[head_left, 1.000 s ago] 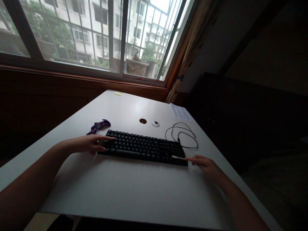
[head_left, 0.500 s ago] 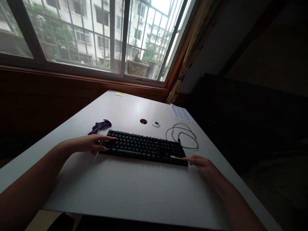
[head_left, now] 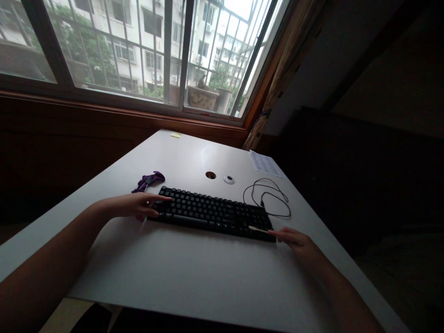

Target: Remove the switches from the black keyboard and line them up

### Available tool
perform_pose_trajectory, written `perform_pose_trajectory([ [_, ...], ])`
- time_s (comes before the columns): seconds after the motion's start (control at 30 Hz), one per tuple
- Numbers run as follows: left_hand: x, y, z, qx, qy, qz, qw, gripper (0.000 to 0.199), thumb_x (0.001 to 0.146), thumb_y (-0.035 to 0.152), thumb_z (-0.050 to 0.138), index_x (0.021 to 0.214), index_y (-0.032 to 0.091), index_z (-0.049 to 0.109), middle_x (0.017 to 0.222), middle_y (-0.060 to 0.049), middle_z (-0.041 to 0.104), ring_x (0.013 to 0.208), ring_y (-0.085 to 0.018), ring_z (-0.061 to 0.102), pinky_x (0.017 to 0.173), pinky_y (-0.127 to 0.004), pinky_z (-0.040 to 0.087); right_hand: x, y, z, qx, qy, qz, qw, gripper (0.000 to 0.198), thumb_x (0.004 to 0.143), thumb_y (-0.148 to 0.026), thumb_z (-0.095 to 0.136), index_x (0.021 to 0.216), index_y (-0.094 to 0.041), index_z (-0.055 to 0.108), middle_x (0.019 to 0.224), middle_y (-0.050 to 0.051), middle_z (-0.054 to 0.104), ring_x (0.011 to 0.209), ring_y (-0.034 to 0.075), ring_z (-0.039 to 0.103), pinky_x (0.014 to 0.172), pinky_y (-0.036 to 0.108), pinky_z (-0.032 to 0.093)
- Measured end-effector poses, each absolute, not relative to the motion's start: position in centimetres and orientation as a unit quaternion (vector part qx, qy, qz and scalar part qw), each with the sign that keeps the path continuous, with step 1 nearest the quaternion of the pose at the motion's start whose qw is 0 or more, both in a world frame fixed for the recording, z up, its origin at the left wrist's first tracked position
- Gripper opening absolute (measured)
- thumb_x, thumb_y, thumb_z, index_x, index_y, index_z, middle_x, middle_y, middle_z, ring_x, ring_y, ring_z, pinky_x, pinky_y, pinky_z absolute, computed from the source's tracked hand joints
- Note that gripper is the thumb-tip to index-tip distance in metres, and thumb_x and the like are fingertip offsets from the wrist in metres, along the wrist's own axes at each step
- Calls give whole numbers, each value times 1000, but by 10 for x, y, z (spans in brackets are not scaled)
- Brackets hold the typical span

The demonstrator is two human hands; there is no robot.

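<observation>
One black keyboard (head_left: 204,212) sits on the tabletop (head_left: 194,273), left hand (head_left: 133,205) touching its left end, fingers kinda spread apart. Right hand (head_left: 296,239)'s got a thin pale stick (head_left: 258,229) pinched over the other end.

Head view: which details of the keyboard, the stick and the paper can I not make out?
In the head view:
- Part of the keyboard's left end: behind the left hand.
- Its key letters: too small and dark to read.
- The stick's gripped end: covered by the right hand.
- The paper's print: too small and blurred.
</observation>
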State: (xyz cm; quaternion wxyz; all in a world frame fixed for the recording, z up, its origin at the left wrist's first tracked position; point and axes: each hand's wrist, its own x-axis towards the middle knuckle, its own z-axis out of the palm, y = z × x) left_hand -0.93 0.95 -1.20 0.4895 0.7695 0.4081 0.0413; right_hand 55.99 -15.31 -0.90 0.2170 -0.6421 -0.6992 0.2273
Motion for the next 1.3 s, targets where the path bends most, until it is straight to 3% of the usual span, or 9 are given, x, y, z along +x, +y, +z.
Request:
perform_pose_trajectory([
  [0.33, -7, 8, -7, 776, 406, 32, 481, 73, 85, 52, 66, 150, 36, 36, 91, -2, 62, 69, -18, 63, 62, -26, 52, 543, -146, 8, -602, -742, 152, 254, 37, 91, -23, 47, 117, -26, 73, 89, 5, 65, 85, 18, 63, 81, 31, 50],
  [0.47, -8, 8, -5, 786, 408, 25, 464, 68, 90, 56, 57, 150, 33, 36, 82, -2, 62, 65, -17, 62, 59, -25, 50, 492, -142, 10, -560, -781, 137, 240, 34, 95, -24, 47, 121, -27, 70, 92, 5, 67, 83, 16, 64, 76, 27, 51],
  [0.6, -5, 13, -9, 829, 402, 90, 378, 51, 98, 52, 44, 142, 27, 51, 69, 0, 57, 52, -13, 50, 51, -24, 44, 415, -138, 3, -521, -815, 51, 250, 29, 98, -26, 50, 119, -26, 70, 93, 5, 71, 78, 15, 64, 74, 26, 48],
  [0.67, -1, 17, -13, 865, 368, 192, 283, 41, 100, 46, 44, 129, 25, 63, 83, -5, 61, 61, -14, 53, 60, -27, 48, 380, -135, -3, -503, -825, -11, 258, 24, 97, -28, 54, 111, -25, 73, 87, 4, 73, 72, 15, 63, 74, 28, 45],
  [0.73, 4, 21, -17, 879, 330, 291, 186, 33, 100, 40, 47, 123, 26, 67, 103, -9, 62, 85, -20, 59, 80, -35, 51, 351, -132, -10, -481, -836, -25, 263, 22, 98, -27, 53, 109, -25, 73, 85, 4, 73, 71, 14, 63, 72, 27, 44],
  [0.8, 8, 25, -22, 883, 307, 336, 119, 29, 100, 35, 51, 124, 29, 66, 121, -10, 59, 111, -26, 54, 99, -45, 44, 327, -127, -15, -474, -840, -19, 263, 22, 98, -27, 53, 110, -27, 72, 86, 2, 72, 69, 14, 63, 68, 26, 44],
  [0.9, 13, 28, -30, 901, 277, 320, 95, 32, 101, 31, 48, 130, 31, 61, 140, -9, 52, 128, -29, 45, 110, -52, 34, 300, -120, -21, -460, -851, 5, 252, 24, 98, -26, 53, 116, -28, 68, 88, 1, 70, 75, 14, 65, 68, 23, 46],
  [1.07, 18, 26, -41, 919, 268, 257, 131, 39, 103, 33, 43, 142, 32, 50, 150, -7, 43, 136, -28, 38, 115, -52, 30, 272, -115, -23, -459, -861, -7, 220, 25, 97, -24, 53, 115, -30, 68, 86, 1, 67, 72, 13, 65, 66, 22, 48],
  [1.3, 18, 29, -46, 926, 250, 250, 132, 41, 100, 34, 51, 141, 33, 51, 149, -7, 44, 135, -31, 38, 114, -56, 30, 273, -115, -27, -455, -859, -31, 231, 27, 96, -20, 52, 118, -26, 67, 86, 3, 66, 73, 14, 63, 67, 23, 49],
])
